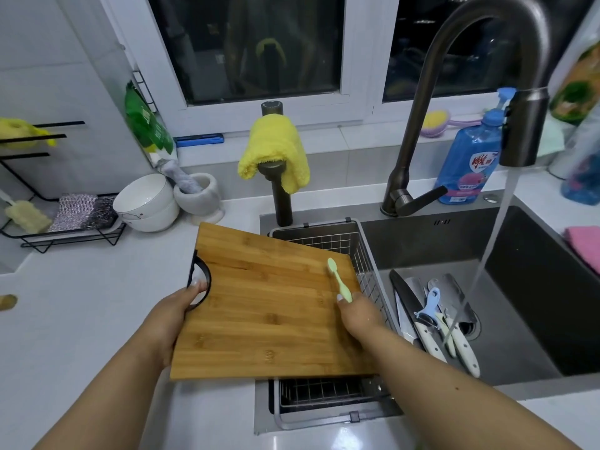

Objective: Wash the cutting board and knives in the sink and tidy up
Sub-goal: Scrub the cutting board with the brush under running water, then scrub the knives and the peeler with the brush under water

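Observation:
A bamboo cutting board lies flat over the wire basket at the sink's left side. My left hand grips its left edge by the black handle. My right hand holds a small light-green brush whose head rests on the board's right part. Several knives with white handles, a cleaver and a blue peeler lie in the sink basin. Water runs from the dark faucet onto them.
A yellow cloth hangs on a dark post behind the board. Stacked white bowls, a mortar and a black rack with scourers stand left. A blue soap bottle is behind the faucet, a pink cloth at right.

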The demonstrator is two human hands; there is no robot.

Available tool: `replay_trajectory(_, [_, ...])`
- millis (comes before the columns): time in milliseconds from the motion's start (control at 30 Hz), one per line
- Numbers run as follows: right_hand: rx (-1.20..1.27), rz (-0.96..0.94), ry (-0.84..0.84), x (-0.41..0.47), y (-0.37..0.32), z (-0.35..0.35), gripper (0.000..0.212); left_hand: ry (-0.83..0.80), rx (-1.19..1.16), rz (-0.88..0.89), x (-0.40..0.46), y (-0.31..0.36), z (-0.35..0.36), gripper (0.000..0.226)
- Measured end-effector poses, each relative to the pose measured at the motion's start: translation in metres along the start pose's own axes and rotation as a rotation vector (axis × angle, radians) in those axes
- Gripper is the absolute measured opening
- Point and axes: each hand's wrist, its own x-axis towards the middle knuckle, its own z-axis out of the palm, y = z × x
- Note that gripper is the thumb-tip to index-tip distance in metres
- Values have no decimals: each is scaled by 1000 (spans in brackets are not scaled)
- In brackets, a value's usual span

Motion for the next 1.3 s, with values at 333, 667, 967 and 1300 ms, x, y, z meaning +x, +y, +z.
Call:
replay_trajectory(333, [31, 13, -21, 2, 4, -6, 40, 297, 659, 83, 33, 6, 6, 50])
replay_trajectory(667, [61, -19, -46, -2, 6, -16, 39, 496, 940, 23, 33, 8, 39, 69])
replay_trajectory(967, [72, -88, -46, -14, -12, -15, 33, 570, 1110, 94, 22, 8, 65, 85])
replay_trajectory(1300, [-10, -152, -28, -24, -20, -34, 31, 335, 1090, 531, -4, 13, 116, 56])
